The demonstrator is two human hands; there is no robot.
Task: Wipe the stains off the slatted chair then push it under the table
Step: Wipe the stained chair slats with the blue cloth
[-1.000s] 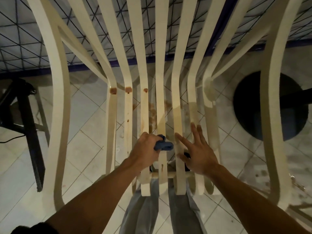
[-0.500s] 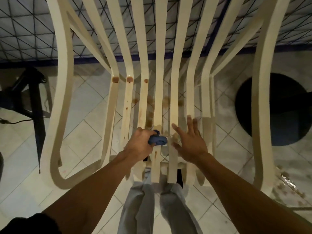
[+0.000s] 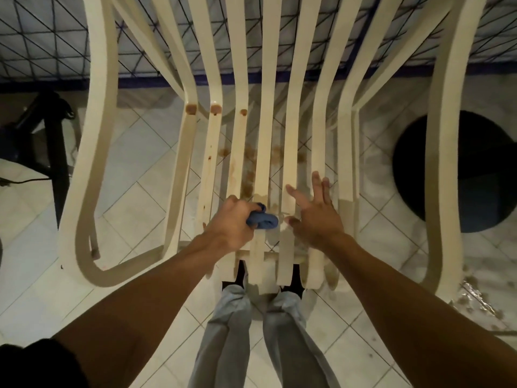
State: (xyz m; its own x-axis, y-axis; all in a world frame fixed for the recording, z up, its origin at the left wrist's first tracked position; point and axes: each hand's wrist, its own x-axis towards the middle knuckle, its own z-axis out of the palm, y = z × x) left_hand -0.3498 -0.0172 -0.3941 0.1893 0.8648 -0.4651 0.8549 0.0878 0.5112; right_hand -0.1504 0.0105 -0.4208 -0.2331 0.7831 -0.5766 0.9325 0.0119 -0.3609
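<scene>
A cream slatted chair (image 3: pixel 265 113) fills the view from above, its slats running away from me. Brown stains (image 3: pixel 216 109) dot the left slats where seat meets back, and brown streaks run down a left seat slat (image 3: pixel 208 169). My left hand (image 3: pixel 232 225) grips a bunched blue cloth (image 3: pixel 263 219) against a middle slat near the seat's front edge. Beside it, my right hand (image 3: pixel 314 214) rests flat on the slats with fingers spread. The table with a dark grid pattern (image 3: pixel 42 43) lies beyond the chair back.
Pale tiled floor (image 3: pixel 126 191) shows between the slats, with brown spots (image 3: pixel 249 175) under the seat. A dark round table base (image 3: pixel 475 175) sits at the right, and a black stand (image 3: pixel 56 147) at the left. Wet debris (image 3: pixel 475 298) lies at the lower right. My legs stand under the seat front.
The view has shifted so the chair sits lower and nearer. Both hands stay on the front slats, the cloth moving slightly along the middle slat.
</scene>
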